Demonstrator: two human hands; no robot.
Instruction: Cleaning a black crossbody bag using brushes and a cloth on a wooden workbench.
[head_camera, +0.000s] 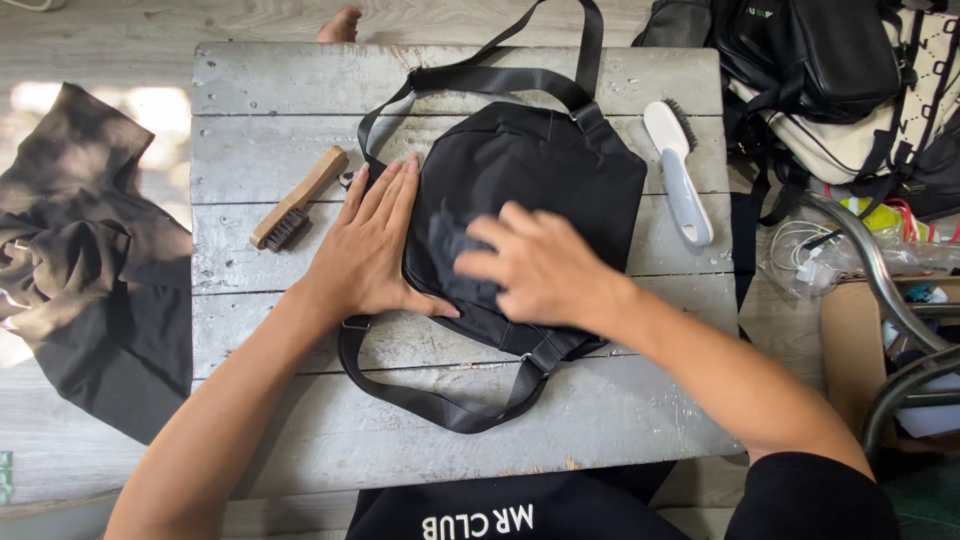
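One black cloth shoulder bag (540, 170) lies flat in the middle of the grey wooden plank table (300, 80). Its long black strap (430, 405) loops round to the near side.

From where I watch, the left hand (370, 245) is spread wide and flat. It presses on the left edge of the bag and holds nothing. The right hand (545, 270) sits on the near part of the bag, on top of a small dark grey rag (445, 245). Its fingers are bent a little and it looks blurry. I cannot tell if it pinches the rag or just pushes on it.

I think this is the wiping step. It calls for a firm left hand, so the bag does not slide under the rag.

A small wooden brush with dark bristles (297, 198) lies just left of the left hand. A white plastic brush (680, 175) lies right of the bag. A dark crumpled shirt (90, 270) lies on the floor on the left. A pile of black and cream bags (830, 70) sits far right.
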